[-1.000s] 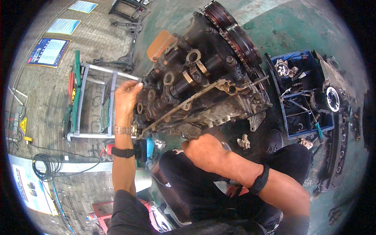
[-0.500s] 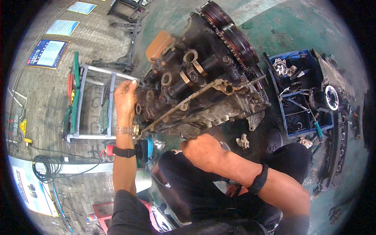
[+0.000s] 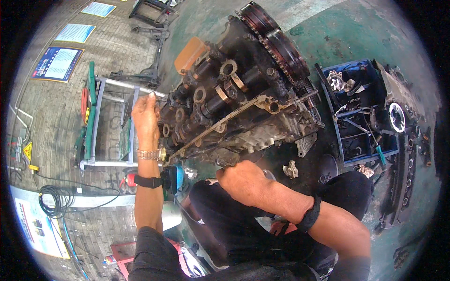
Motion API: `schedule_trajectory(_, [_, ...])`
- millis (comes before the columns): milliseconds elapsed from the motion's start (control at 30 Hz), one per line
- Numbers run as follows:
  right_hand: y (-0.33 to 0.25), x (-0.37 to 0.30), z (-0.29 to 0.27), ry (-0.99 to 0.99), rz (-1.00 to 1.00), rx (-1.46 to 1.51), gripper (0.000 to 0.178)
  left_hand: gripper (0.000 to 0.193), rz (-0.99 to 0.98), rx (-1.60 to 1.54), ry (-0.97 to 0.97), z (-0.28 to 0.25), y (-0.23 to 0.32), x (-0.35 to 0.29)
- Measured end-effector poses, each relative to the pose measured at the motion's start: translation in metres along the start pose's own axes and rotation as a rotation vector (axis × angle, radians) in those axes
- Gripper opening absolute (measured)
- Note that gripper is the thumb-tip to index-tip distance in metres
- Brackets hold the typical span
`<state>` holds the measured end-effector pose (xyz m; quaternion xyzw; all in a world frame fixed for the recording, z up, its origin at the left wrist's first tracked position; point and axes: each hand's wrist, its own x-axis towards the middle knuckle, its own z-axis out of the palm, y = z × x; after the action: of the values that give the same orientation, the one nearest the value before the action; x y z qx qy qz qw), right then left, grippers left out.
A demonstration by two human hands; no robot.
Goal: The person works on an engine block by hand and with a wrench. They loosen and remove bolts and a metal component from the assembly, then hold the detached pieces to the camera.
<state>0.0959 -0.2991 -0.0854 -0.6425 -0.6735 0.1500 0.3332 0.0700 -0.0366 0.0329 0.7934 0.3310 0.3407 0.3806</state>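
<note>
A grimy engine point(image 3: 255, 110) fills the middle, tilted, its camshafts point(image 3: 213, 104) bare and a dark toothed gear assembly point(image 3: 281, 44) at its far right end. Beside the engine's left end is my left hand point(image 3: 146, 119), fingers curled and thumb pointing up; what it grips, if anything, is hidden. My right hand point(image 3: 241, 181) is closed, knuckles up, against the engine's near lower edge; its fingertips and whatever lies in them are out of sight. An orange flat piece point(image 3: 191, 54) stands at the engine's far left side.
To the right, a blue divided tray point(image 3: 344, 161) holds metal parts and a green-handled screwdriver point(image 3: 379, 153). A long metal cover point(image 3: 404, 187) lies beyond it. Left stands a metal-framed cart point(image 3: 93, 122). Crumpled paper point(image 3: 290, 169) lies near my knees. A coiled black cable point(image 3: 55, 201) rests far left.
My left hand has shifted slightly left, a little farther from the engine's end. The right hand stays at the engine's near edge, and the engine sits as before.
</note>
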Motion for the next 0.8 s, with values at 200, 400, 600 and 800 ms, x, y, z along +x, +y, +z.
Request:
schedule_trajectory(200, [0.000,0.000,0.002,0.014,0.004,-0.005,0.010,0.025,-0.010,-0.050,0.122,-0.003,0.002,0.004])
schedule_trajectory(400, [0.000,0.000,0.003,0.014,0.005,0.003,0.010,0.026,-0.150,-0.177,0.141,-0.017,-0.004,0.009])
schedule_trajectory(600, [0.001,0.000,0.001,0.001,-0.028,0.015,0.011,0.020,-0.484,-0.438,0.028,-0.041,-0.019,0.020])
schedule_trajectory(800, [0.000,-0.001,-0.003,-0.029,-0.002,0.033,0.014,0.014,-0.541,-0.590,-0.022,-0.041,-0.028,0.017])
